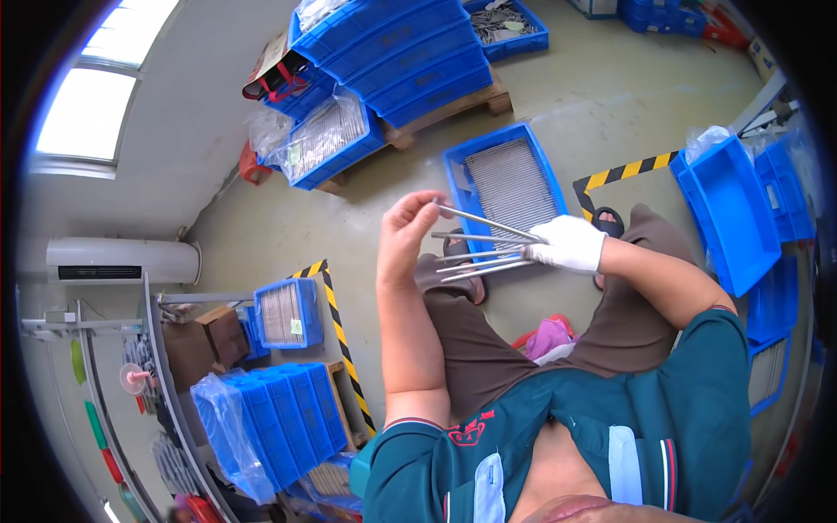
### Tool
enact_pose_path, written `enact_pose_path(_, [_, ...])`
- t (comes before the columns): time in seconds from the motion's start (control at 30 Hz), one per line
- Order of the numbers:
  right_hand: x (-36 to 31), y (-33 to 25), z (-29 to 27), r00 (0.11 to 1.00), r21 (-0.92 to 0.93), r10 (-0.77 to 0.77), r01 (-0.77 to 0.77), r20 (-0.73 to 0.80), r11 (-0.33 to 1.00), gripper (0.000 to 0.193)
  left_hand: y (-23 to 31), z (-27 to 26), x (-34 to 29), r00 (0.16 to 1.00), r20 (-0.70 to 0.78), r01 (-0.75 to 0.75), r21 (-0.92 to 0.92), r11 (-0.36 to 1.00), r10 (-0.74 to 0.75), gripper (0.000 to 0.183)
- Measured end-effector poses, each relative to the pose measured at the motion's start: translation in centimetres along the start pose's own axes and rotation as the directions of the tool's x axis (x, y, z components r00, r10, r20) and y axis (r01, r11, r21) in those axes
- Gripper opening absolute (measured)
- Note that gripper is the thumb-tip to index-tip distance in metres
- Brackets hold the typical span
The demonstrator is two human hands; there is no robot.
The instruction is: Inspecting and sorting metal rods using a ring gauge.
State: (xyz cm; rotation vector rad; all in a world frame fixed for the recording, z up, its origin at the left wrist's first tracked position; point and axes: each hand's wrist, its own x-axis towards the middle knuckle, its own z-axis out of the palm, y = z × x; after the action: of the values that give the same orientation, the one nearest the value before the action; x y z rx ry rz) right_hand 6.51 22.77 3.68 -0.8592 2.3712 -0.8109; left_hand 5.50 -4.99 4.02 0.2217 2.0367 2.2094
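My right hand (568, 245), in a white glove, is closed around one end of several thin grey metal rods (488, 238). The rods fan out toward the left. My bare left hand (406, 228) pinches the far tip of the uppermost rod between thumb and fingers. Beyond and below the hands, a blue plastic crate (453, 166) rests on the floor, with rows of similar rods (513, 183) lying side by side in it. My right hand partly covers the crate's near edge.
Stacked blue crates (401, 65) stand on a wooden pallet (499, 98) ahead. Tilted blue crates (728, 213) are at the right. More crates (279, 418) and a metal rack (174, 375) stand at the left. Yellow-black tape (338, 349) marks the floor.
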Motion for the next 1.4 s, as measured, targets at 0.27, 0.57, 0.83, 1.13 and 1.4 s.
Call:
enact_pose_path(0.27, [-3.2,2.8,-5.8,0.789,0.079,0.120,-0.091,-0.603,0.993,0.051,-0.5,-3.2,1.7,0.956,-0.257,-0.191,-0.164,0.968,0.145,0.027])
enact_pose_path(0.57, [-22.0,15.1,2.5,0.176,0.407,0.611,-0.602,-0.772,0.687,0.037,-1.2,-0.4,2.4,0.994,-0.095,-0.070,-0.183,0.981,0.054,0.033])
enact_pose_path(0.83, [-26.9,24.7,24.9,-0.236,0.664,0.938,-0.747,-0.253,-0.009,0.056,-3.5,0.1,3.1,0.989,-0.091,0.102,-0.164,0.981,-0.118,0.036])
enact_pose_path(1.13, [-23.5,24.4,29.4,-0.346,0.648,0.938,-0.709,0.025,-0.278,0.047,-4.5,1.5,4.0,0.963,-0.162,0.200,-0.101,0.975,-0.214,0.031])
enact_pose_path(1.4, [-22.6,26.7,30.4,-0.227,0.414,0.972,-0.880,0.063,-0.233,0.033,-4.9,2.2,4.6,0.951,-0.189,0.237,-0.066,0.969,-0.245,0.032])
